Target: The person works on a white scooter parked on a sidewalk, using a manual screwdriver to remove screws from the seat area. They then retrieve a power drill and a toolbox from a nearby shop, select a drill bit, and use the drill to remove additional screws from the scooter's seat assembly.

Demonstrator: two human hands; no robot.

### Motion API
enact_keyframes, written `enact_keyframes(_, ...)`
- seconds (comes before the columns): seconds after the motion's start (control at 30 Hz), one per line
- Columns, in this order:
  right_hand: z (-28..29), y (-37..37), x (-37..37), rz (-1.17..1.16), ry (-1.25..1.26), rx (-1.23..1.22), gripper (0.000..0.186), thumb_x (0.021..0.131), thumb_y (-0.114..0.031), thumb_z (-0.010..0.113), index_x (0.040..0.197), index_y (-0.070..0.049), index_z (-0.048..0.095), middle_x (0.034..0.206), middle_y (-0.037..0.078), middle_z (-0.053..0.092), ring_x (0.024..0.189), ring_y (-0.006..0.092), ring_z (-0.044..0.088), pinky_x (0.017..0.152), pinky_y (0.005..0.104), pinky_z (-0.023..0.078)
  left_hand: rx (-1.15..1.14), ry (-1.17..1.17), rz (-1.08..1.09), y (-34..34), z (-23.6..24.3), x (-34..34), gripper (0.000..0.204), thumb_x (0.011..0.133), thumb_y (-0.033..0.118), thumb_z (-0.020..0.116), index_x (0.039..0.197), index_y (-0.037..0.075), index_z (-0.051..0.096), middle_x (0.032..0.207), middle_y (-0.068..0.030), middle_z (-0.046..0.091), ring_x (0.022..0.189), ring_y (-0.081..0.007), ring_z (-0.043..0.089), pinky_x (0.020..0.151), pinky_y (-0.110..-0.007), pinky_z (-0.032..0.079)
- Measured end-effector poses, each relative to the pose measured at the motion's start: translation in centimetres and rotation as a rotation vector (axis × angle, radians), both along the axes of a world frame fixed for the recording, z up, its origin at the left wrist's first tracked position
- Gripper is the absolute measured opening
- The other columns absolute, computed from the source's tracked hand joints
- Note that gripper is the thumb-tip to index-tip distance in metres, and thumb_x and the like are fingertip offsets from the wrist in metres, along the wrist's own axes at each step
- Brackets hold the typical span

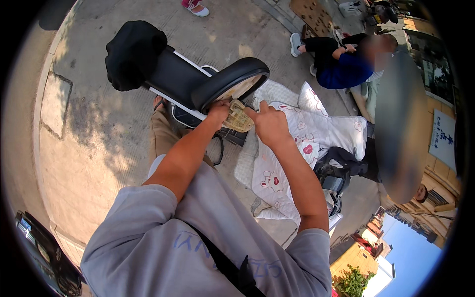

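The two hands meet over one yellowish plastic piece [238,119], just past the right end of the long black seat [179,74], on the side nearer the wearer. The left hand [218,111] is mostly closed, gripping the piece by its left edge, with some fingers hidden behind it. The right hand [269,124] is half closed, fingers curled, and one digit reaches to the piece's right edge; whether it grips or only touches there, I cannot tell. The piece is tilted, its ribbed, hollowed face turned up toward the wearer; its narrower end points to the black-rimmed pad [231,83] and its broader end back toward the wearer, so the long axis seems to run roughly away from the body, across the seat's line. That one pad, pale on its inner face, stands at the seat's right end. One black cloth cover [134,55] wraps the seat's left end. To the right of the seat spreads a white quilted sheet [277,171] with rabbit prints, a dark bag-like item [336,168] at its right side. Farther right and beyond the seat sits one person in blue [344,69]; well apart from the seat, at lower left, is one black car [47,255].
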State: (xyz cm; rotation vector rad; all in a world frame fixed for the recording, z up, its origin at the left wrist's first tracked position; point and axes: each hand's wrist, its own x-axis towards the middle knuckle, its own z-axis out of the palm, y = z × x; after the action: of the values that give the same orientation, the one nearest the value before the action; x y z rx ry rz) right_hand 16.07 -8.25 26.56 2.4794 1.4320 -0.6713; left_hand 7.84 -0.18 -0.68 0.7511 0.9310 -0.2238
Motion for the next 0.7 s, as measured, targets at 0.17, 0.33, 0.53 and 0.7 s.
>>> enact_keyframes(0.17, -2.9, -0.8, -0.4, -0.356, 0.194, 0.16, 0.032, 0.097, -0.019, 0.058, 0.122, -0.003, 0.07, 0.109, 0.029, 0.066, 0.1, 0.0478, 0.067, 0.088, 0.0506, 0.056, 0.058, 0.116, -0.071, 0.3, 1.4, -0.7, 0.034, 0.109, 0.023, 0.053, 0.136, 0.009, 0.069, 0.126, -0.0099, 0.072, 0.112, -0.0221, 0.066, 0.098, -0.038, 0.051)
enact_keyframes(0.33, -2.3, -1.7, -0.6, -0.202, 0.134, 0.25, 0.045, 0.093, -0.007, 0.058, 0.138, -0.002, 0.058, 0.111, 0.022, 0.065, 0.101, 0.0429, 0.067, 0.089, 0.0494, 0.056, 0.034, 0.08, -0.053, -1.3, 1.8, 0.5, 0.031, 0.109, 0.025, 0.053, 0.131, 0.009, 0.07, 0.124, -0.0103, 0.073, 0.111, -0.0242, 0.068, 0.095, -0.04, 0.052)
enact_keyframes(0.53, -5.3, -0.6, 0.8, -0.403, 0.259, 0.319, 0.034, 0.097, -0.019, 0.065, 0.124, 0.0, 0.066, 0.106, 0.028, 0.07, 0.1, 0.0483, 0.068, 0.09, 0.0519, 0.055, 0.078, 0.13, -0.053, 0.1, -0.4, 0.1, 0.036, 0.107, 0.023, 0.057, 0.14, 0.009, 0.067, 0.135, -0.0108, 0.069, 0.118, -0.0237, 0.065, 0.099, -0.04, 0.051)
enact_keyframes(0.7, -5.4, -3.0, 1.1, -0.2, 0.242, 0.293, 0.03, 0.099, -0.018, 0.057, 0.125, -0.009, 0.069, 0.102, 0.024, 0.069, 0.092, 0.0462, 0.068, 0.082, 0.0523, 0.056, 0.108, 0.011, -0.073, -1.0, -3.2, 0.6, 0.037, 0.106, 0.019, 0.056, 0.139, 0.01, 0.068, 0.132, -0.011, 0.07, 0.118, -0.0236, 0.066, 0.097, -0.039, 0.052)
